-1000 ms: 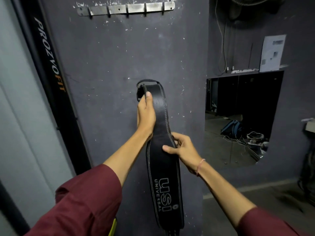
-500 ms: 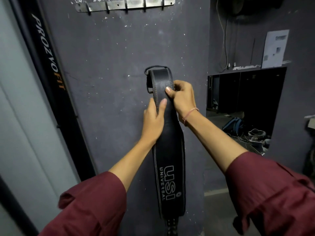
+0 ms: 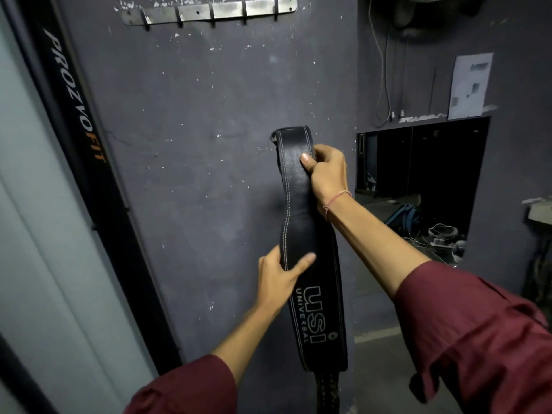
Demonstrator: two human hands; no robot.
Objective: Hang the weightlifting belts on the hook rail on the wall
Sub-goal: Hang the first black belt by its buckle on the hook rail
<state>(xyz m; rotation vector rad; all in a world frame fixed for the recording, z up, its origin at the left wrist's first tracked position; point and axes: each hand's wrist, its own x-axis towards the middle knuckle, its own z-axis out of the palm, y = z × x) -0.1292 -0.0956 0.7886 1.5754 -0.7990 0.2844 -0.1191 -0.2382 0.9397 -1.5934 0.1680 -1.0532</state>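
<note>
Stitched black leather belt (image 3: 301,222) — both hands gripping, pitted grey wall (image 3: 209,144)

A long black belt (image 3: 310,264) with white letters hangs straight down. The metal hook rail (image 3: 209,10) sits high above it.

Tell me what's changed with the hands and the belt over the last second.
The hands swapped places. The right hand went up from the middle of the belt and now grips it near the top end. The left hand let go of the top and slid down to the belt's left edge, above the logo. The belt stayed hanging upright in front of the wall, well below the hook rail, which holds nothing.
</note>
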